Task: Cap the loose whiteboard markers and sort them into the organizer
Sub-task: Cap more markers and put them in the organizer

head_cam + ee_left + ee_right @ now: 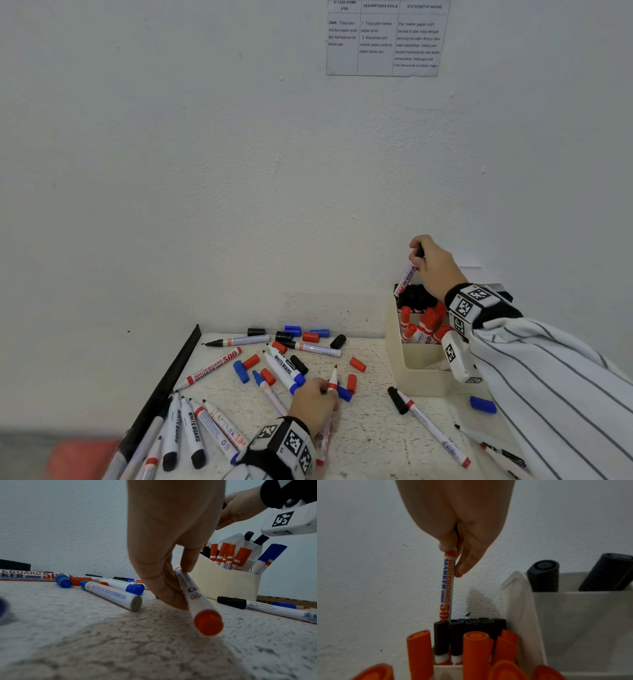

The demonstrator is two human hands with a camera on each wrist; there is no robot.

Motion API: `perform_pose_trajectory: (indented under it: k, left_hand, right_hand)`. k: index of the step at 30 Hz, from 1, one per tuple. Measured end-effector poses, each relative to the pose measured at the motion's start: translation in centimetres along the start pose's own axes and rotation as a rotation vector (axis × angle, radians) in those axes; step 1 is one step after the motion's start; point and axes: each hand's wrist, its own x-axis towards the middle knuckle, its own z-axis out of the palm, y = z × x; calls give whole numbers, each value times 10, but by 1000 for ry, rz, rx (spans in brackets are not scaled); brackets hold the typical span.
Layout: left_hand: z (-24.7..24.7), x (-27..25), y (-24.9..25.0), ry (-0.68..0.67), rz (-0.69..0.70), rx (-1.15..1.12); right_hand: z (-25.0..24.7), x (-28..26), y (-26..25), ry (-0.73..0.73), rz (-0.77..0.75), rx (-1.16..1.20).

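Note:
My right hand [419,253] pinches the top of a black-capped whiteboard marker [406,279] and holds it upright over the cream organizer [421,380]. In the right wrist view the fingertips [458,572] grip the marker [447,588], and its lower end dips among the black-capped markers [471,628] in the back compartment. Red-capped markers [476,649] fill the compartment in front. My left hand [323,390] grips an uncapped red marker [334,377], tip pointing away. In the left wrist view this marker [197,595] is tilted just above the table.
Several uncapped markers and loose caps lie scattered on the speckled table: a red cap [358,364], a blue cap [483,404], a black cap [337,341]. A black strip [171,377] runs along the table's left edge. A printed sheet [383,37] hangs on the wall.

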Motion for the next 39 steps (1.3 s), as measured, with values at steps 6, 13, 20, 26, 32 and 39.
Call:
perform_pose_trajectory:
  k: [6, 13, 20, 26, 32, 39]
  left_hand:
    - [-4, 4, -4, -4, -3, -20]
    - [-7, 5, -2, -2, -11, -27]
    - [-7, 8, -4, 27, -14, -42]
    - [-10, 9, -5, 27, -24, -47]
    - [-15, 6, -2, 17, -25, -33]
    - [-14, 10, -6, 12, -40, -21]
  right_hand:
    - [7, 8, -4, -119, 19, -87]
    - [16, 3, 0, -47, 158, -146]
    - [31, 5, -9, 25, 129, -87]
    - [44, 11, -2, 12, 139, -20]
    - [48, 10, 5, 159, 79, -64]
    - [46, 7, 20, 164, 131, -28]
